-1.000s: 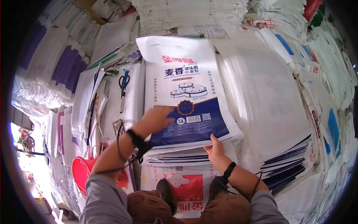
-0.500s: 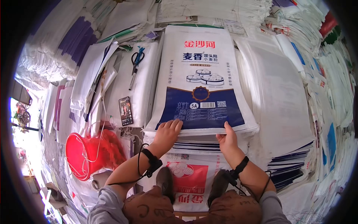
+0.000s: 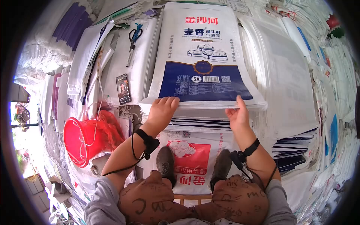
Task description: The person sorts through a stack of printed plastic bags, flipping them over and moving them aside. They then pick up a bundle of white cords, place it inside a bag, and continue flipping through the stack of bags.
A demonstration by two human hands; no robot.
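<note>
A white flour sack [image 3: 200, 67] with red and blue print lies flat on top of a stack, its blue-printed end towards me. My left hand [image 3: 162, 111] is closed over the left part of its near edge, the thumb hidden. At the right part of that edge, my right hand [image 3: 238, 115] has its thumb on top and its fingers at the underside. The near edge stands a little above the dark-striped sack edges [image 3: 200, 123] below. How many layers my hands hold is hidden.
Left of the stack are scissors [image 3: 134, 37] with a pen-like object, and a phone [image 3: 123, 89] on white sacks. A red bucket [image 3: 77, 142] holds red netting-like material. More sacks [image 3: 279, 78] are piled at the right. A red-printed sack [image 3: 193, 159] lies between my shoes.
My view has shifted, so the stack sits higher in the picture. My hands are slightly farther apart along the sack's near edge, both still at it.
</note>
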